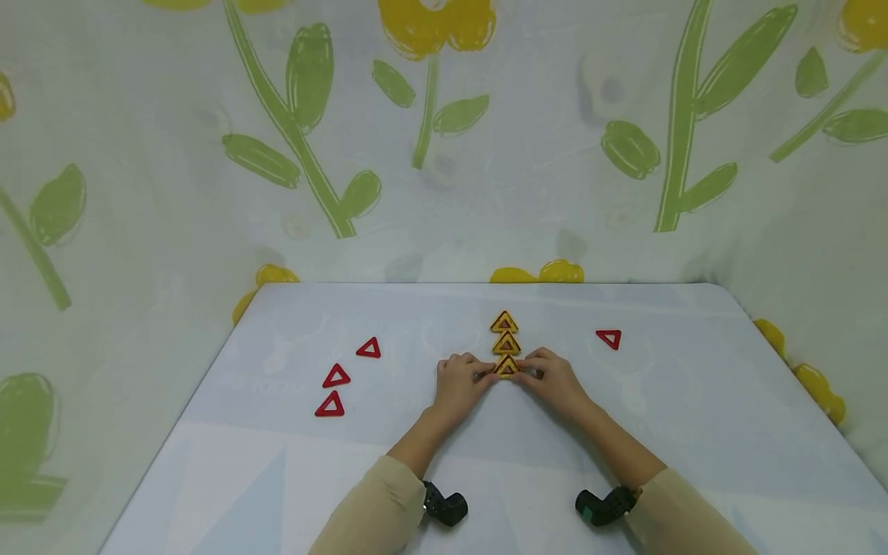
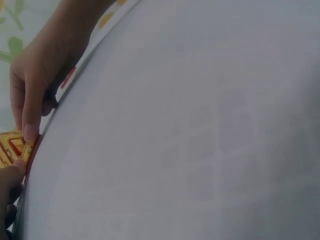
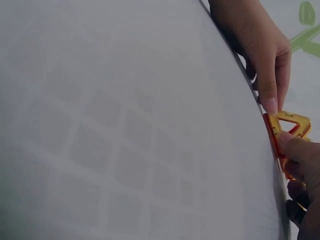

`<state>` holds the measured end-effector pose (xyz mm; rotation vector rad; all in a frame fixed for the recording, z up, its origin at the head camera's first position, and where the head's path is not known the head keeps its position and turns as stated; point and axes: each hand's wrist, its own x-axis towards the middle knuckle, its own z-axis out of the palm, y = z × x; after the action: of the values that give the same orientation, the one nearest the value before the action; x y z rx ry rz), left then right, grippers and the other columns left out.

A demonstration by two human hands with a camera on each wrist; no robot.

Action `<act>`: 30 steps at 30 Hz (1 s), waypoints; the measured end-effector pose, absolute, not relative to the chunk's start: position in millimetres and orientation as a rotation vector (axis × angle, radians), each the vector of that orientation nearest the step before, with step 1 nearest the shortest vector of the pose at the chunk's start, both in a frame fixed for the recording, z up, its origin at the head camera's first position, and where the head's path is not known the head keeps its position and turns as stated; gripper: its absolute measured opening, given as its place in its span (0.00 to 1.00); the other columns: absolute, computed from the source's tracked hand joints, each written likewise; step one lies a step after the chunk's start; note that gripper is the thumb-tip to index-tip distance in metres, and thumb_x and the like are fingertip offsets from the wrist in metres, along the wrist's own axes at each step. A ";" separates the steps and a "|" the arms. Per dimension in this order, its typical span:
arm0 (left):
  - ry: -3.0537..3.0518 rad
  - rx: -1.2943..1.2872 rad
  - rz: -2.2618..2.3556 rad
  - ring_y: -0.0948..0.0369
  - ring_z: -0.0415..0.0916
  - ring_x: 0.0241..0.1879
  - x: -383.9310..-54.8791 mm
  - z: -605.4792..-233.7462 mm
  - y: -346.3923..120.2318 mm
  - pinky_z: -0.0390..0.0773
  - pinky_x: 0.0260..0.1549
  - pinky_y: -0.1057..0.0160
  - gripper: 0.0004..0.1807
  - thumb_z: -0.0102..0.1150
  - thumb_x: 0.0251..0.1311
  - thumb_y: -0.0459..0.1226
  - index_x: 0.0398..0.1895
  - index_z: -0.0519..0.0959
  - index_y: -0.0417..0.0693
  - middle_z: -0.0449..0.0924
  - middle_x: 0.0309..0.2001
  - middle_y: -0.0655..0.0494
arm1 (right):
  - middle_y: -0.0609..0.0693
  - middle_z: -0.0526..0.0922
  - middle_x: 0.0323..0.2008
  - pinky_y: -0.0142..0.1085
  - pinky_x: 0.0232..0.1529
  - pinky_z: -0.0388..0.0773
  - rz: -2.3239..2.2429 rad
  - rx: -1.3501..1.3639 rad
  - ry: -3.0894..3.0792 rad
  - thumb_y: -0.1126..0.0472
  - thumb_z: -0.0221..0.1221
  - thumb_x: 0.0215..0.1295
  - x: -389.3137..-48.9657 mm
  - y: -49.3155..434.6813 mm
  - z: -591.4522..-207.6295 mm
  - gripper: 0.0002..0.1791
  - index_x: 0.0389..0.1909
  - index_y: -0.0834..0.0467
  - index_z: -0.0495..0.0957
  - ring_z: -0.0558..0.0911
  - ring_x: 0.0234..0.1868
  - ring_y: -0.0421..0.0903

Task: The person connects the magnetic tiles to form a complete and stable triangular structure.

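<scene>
My left hand and right hand pinch the side corners of the nearest yellow triangle tile between thumbs and fingers. It is a flat frame with an open middle, and red shows beneath it in the right wrist view, where a red edge runs under the yellow one. Straight behind it, a middle yellow triangle and a far yellow triangle form a column, points facing away from me. Reddish colour shows through their middles. Fingers hide part of the pinched tile in both wrist views.
Loose red triangle frames lie on the white table: one, another and a third on the left, and a single red triangle at the right. A flower-patterned cloth hangs behind the table's far edge.
</scene>
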<state>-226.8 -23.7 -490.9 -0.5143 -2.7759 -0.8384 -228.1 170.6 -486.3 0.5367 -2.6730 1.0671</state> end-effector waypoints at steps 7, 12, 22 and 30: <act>-2.742 -0.503 -0.873 0.60 0.73 0.36 -228.8 -495.3 -24.9 0.66 0.42 0.57 0.17 0.65 0.52 0.50 0.43 0.85 0.55 0.81 0.36 0.60 | 0.50 0.79 0.33 0.29 0.26 0.69 1.092 0.515 -2.678 0.62 0.69 0.50 -228.7 173.9 -488.5 0.15 0.39 0.64 0.84 0.69 0.26 0.36; -2.705 -0.464 -0.957 0.59 0.72 0.36 -227.9 -497.4 -34.6 0.66 0.39 0.59 0.19 0.69 0.48 0.49 0.43 0.85 0.52 0.80 0.35 0.58 | 0.51 0.80 0.35 0.29 0.28 0.69 1.092 0.476 -2.690 0.61 0.70 0.50 -225.6 181.6 -486.0 0.17 0.41 0.64 0.84 0.70 0.28 0.38; -2.701 -0.361 -1.044 0.58 0.70 0.37 -221.9 -487.1 -60.7 0.64 0.39 0.58 0.21 0.70 0.47 0.47 0.46 0.84 0.51 0.78 0.34 0.58 | 0.54 0.80 0.38 0.29 0.34 0.73 1.058 0.336 -2.677 0.61 0.70 0.50 -225.7 210.6 -482.2 0.18 0.43 0.63 0.83 0.75 0.34 0.45; -2.650 -0.273 -1.139 0.55 0.70 0.41 -211.1 -476.5 -92.1 0.63 0.42 0.55 0.22 0.71 0.48 0.43 0.49 0.83 0.49 0.77 0.36 0.55 | 0.58 0.80 0.41 0.36 0.37 0.73 0.958 0.231 -2.638 0.62 0.68 0.52 -226.5 241.5 -477.4 0.19 0.46 0.65 0.81 0.76 0.37 0.52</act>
<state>-211.1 -92.1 -476.5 -0.2732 -2.6495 -1.1393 -226.5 241.5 -477.4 0.2309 -2.6382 0.9578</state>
